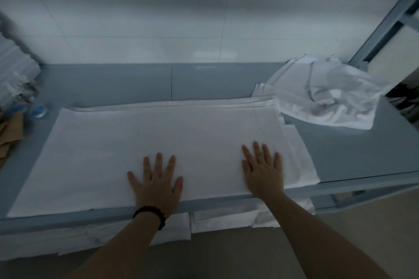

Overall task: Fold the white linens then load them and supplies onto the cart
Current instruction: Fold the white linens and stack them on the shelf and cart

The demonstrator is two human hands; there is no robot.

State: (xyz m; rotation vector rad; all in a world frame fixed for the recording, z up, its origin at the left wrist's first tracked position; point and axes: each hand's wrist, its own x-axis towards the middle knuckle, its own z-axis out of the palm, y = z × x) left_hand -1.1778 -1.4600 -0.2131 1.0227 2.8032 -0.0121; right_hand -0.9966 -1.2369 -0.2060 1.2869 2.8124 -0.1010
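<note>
White linen (158,142) is lying flat across mid-frame, its near edge reaching the table (108,84) front rim. Left hand (156,186) and right hand (264,174) are pressing it, fingers released and spread. Crumpled linen (328,95) is sitting upper right, bare table below.

Surfaces shown: flat linen (158,142), white cloth, matt and smooth, without creases; crumpled linen (326,97), the same white cloth, heavily wrinkled; table top (351,154), grey-blue, smooth, with a faint sheen; wall tiles (158,18), pale, glossy and reflective; bracelet (150,214), dark rounded beads of dull finish; brown sheets (9,133), matt and paper-like.
</note>
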